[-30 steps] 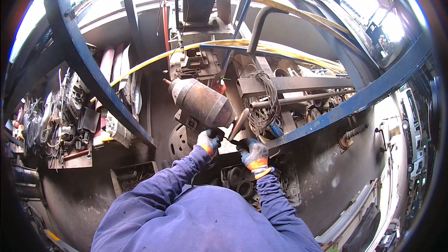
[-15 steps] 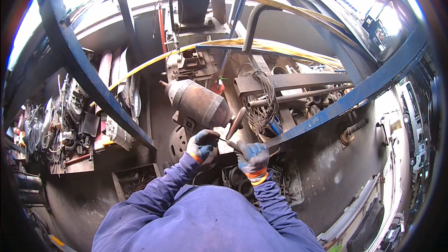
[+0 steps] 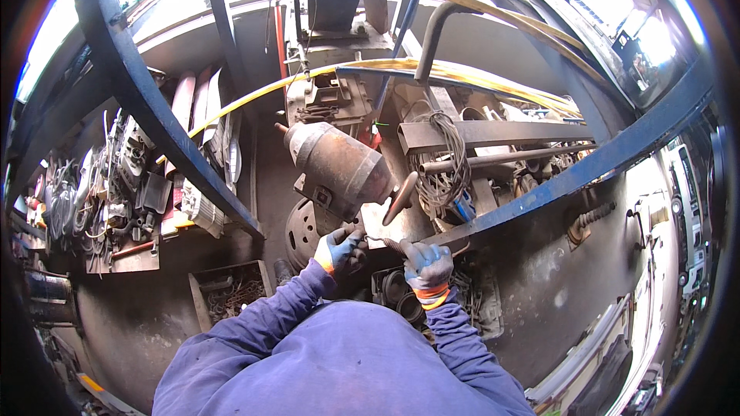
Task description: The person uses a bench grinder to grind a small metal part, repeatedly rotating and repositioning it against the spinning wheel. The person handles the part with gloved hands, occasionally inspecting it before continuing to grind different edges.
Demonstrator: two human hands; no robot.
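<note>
Both my hands wear blue-grey gloves with orange cuffs, held close together in front of my chest. My right hand [image 3: 428, 263] is closed around one end of a dark coil spring [image 3: 391, 245]. The spring's thin, bent end points left toward my left hand [image 3: 339, 251]. That hand's fingers are curled, and whatever they pinch is hidden. Just beyond the hands lies a rusty metal cylinder [image 3: 339, 163], tilted, with a rounded end toward me. A brown, elongated metal piece [image 3: 400, 199] stands beside that end, above the spring.
Blue steel beams [image 3: 532, 194] cross on both sides. Coiled cable [image 3: 453, 162] hangs around a metal channel at right. A wooden box of chains [image 3: 202, 302] sits on the floor at left, near a round perforated metal disc [image 3: 299, 233]. Piled parts [image 3: 116, 185] fill a low surface at far left.
The view has shifted slightly, so the surroundings sit further right. My hands have moved a little lower and nearer to me, with the spring still in the right one.
</note>
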